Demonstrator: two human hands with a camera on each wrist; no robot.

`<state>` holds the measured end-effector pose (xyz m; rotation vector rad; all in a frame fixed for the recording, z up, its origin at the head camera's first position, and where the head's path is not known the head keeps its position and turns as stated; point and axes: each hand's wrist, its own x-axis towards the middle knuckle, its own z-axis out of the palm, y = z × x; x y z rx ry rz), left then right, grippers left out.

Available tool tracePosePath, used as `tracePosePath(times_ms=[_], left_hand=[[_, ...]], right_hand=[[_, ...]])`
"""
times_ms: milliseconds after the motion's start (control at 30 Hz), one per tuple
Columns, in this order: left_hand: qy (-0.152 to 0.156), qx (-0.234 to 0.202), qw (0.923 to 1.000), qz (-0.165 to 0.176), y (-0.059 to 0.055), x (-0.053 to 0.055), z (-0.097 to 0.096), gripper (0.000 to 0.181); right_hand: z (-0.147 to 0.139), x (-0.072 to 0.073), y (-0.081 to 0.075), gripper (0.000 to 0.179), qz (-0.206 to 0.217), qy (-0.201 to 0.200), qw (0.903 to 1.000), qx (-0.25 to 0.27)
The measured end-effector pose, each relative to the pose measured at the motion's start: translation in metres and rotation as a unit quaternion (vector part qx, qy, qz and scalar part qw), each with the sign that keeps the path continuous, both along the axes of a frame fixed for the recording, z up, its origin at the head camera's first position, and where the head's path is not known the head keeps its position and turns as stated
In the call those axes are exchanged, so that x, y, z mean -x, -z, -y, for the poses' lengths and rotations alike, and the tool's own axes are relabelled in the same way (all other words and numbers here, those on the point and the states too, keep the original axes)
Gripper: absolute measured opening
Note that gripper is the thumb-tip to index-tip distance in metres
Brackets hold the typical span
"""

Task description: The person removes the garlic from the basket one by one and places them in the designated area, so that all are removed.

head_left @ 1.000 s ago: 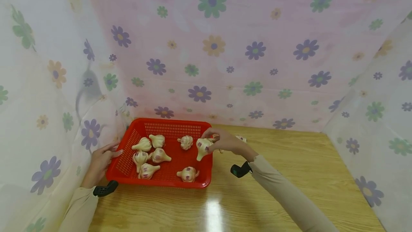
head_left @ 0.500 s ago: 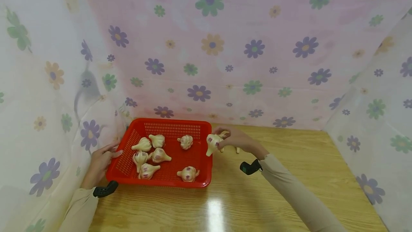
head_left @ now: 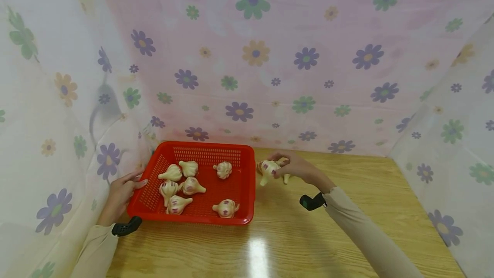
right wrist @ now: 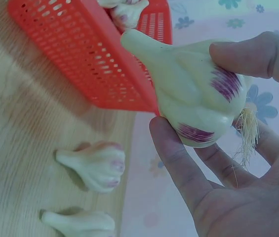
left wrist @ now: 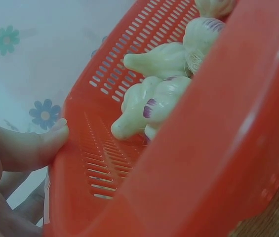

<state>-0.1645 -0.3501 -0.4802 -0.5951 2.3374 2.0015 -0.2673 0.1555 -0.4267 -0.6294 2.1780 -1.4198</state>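
Note:
At the left end of the red plastic basket [head_left: 216, 192], my left hand [head_left: 122, 192] grips the rim, thumb on top and fingers outside. Several garlic bulbs [head_left: 191, 186] lie in the basket, mostly grouped in its left half. My right hand [head_left: 297, 168] holds a garlic bulb [right wrist: 193, 94] between thumb and fingers, just right of the basket and above the table. Purple streaks mark this bulb, and stringy roots hang from its base. Below it in the right wrist view, two more garlic bulbs rest on the table: one whole bulb [right wrist: 97, 165] and one cut off by the frame [right wrist: 82, 224].
The wooden table [head_left: 339, 218] extends to the right and in front of the basket. Flowered cloth [head_left: 305, 85] hangs behind and on both sides, close to the left hand. A black wrist camera [head_left: 312, 201] sits on the right wrist.
My right hand has moved right with the garlic bulb, from over the basket's right end to beyond its rim. The left hand and the basket have stayed in place.

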Motion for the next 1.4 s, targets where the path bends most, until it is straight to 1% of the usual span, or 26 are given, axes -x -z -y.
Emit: tracePosePath(times_ms=[100, 267, 400, 600, 700, 867, 1033, 1400], left_hand=[[-0.001, -0.001, 1.0, 0.004, 0.0, 0.0, 0.0, 0.063], [-0.008, 0.001, 0.9999, 0.014, 0.0, 0.001, -0.002, 0.064], [-0.016, -0.004, 0.9996, 0.024, 0.001, 0.002, -0.002, 0.064], [-0.021, -0.008, 0.9992, 0.034, 0.001, 0.002, -0.003, 0.065], [-0.023, -0.011, 0.9991, 0.033, 0.0, 0.003, -0.004, 0.066], [-0.021, -0.002, 0.9993, 0.03, -0.002, 0.002, -0.004, 0.065], [-0.022, 0.003, 0.9991, 0.037, -0.002, 0.002, -0.004, 0.064], [-0.024, 0.009, 0.999, 0.037, -0.003, 0.002, -0.004, 0.063]], right_hand=[[-0.006, 0.001, 0.003, 0.044, -0.018, -0.002, 0.9998, 0.002], [-0.012, 0.002, 0.009, 0.039, -0.022, 0.003, 0.9997, 0.001], [-0.019, 0.004, 0.013, 0.039, -0.031, 0.007, 0.9995, -0.001], [-0.033, 0.007, 0.014, 0.04, -0.021, 0.014, 0.9997, 0.008], [-0.04, 0.009, 0.016, 0.041, -0.014, 0.018, 0.9997, 0.011], [-0.05, 0.013, 0.018, 0.044, 0.0, 0.032, 0.9995, 0.006], [-0.058, 0.016, 0.02, 0.047, -0.001, 0.036, 0.9993, 0.003], [-0.079, 0.025, 0.028, 0.041, -0.002, 0.031, 0.9995, 0.004]])
